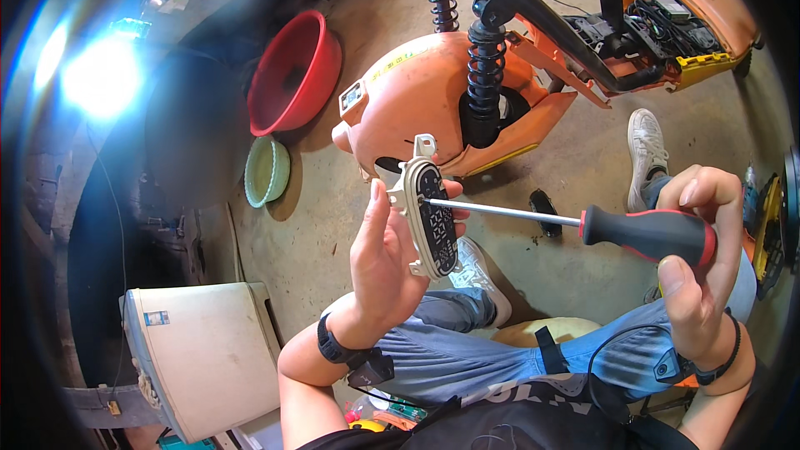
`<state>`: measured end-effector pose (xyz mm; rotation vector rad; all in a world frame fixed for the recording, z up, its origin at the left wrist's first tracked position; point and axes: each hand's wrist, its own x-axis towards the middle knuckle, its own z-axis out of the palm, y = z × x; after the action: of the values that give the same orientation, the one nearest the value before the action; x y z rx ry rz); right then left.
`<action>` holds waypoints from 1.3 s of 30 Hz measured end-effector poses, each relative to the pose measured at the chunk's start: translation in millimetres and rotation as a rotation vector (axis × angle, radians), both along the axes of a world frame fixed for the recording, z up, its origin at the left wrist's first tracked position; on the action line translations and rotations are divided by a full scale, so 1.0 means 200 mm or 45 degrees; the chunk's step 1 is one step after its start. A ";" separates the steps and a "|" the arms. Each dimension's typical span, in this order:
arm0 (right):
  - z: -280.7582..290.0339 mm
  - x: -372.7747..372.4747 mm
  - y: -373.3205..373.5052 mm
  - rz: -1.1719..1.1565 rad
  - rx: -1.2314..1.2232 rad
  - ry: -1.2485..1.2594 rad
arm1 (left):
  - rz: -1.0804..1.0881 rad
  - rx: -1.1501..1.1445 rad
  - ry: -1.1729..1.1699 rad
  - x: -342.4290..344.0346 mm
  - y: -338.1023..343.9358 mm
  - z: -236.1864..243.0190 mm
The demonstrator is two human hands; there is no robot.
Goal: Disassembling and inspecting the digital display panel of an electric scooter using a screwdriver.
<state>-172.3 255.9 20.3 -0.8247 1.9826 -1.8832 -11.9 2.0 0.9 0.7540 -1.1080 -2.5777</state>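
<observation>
My left hand (385, 262) is closed around the edge of a small oval display panel (437, 221) with a white plastic frame and a black face. Mounting tabs stick out from its frame, one at the top. A screwdriver (646, 235) with a black and red handle lies level between my two hands. Its tip meets the panel's face near the left edge, though I cannot make out a screw there. At the handle's far end, my right hand (708, 283) grips it between thumb and fingers.
An orange vehicle body (425, 87) with black shock absorbers (485, 75) stands ahead. Its open compartment (667, 25) holds wiring. A red basin (292, 75) and a pale green basin (267, 171) sit left, above a white box (204, 358). A dark object (545, 213) lies on the floor.
</observation>
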 end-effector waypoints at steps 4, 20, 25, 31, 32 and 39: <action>0.00 0.00 0.00 0.043 -0.026 -0.043 | -0.003 0.007 0.003 0.00 0.00 0.00; 0.02 -0.03 0.03 0.239 -0.137 -0.024 | -0.019 -0.009 -0.006 0.00 0.01 -0.01; 0.04 0.01 0.03 0.091 -0.081 -0.174 | -0.037 -0.028 -0.024 -0.01 0.03 -0.02; -0.01 -0.01 0.00 0.047 -0.034 0.194 | -0.050 0.000 -0.082 -0.03 0.05 0.01; 0.00 0.00 -0.01 0.017 -0.045 0.106 | -0.057 -0.015 -0.085 -0.03 0.05 0.00; 0.05 0.03 0.02 0.013 0.104 -0.121 | -0.090 -0.035 -0.112 -0.01 0.04 -0.01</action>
<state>-165.4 259.6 29.5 -0.7083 1.9798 -1.7884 -13.6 9.6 -0.2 0.8440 -1.2140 -2.6040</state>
